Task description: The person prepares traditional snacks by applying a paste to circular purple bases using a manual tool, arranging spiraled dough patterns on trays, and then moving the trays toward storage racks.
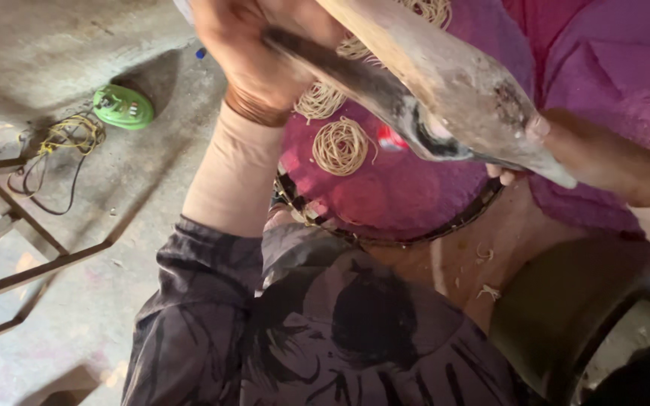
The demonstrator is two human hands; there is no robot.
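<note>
Held thing: long pale wooden piece [445, 75] with a dark tapered edge, slanting from 12 o'clock down to a point at 3 o'clock, high in the frame, above the pink tray.
Left hand: left hand [253, 53] at 11 o'clock, fingers curled shut around the upper end of the wooden piece; bangle [253, 111] on the wrist.
Right hand: right hand [543, 139] at 3 o'clock, thumb pressed on top of the wooden piece near its tip, fingertips showing beneath it; closed on the piece, though how tightly could not be told.
Tray: round pink tray [385, 192] with a dark woven rim, under the wooden piece, near centre.
Coils: tan coils [340, 145] of thin fibre lay on the tray, just below the left hand; more coils partly hidden behind the wooden piece.
Red bit: small red object [391, 137] on the tray, beside the coils; kind unclear.
Cloth: pink cloth [611, 68] at 2 o'clock.
Floor: grey concrete floor [54, 45] at 9 o'clock.
Green thing: green round device [123, 106] at 10 o'clock, yellow cord [69, 135] tangled just beside it.
Frame: metal frame [24, 248] at 8 o'clock.
Vessel: dark round vessel [566, 316] at 4 o'clock.
</note>
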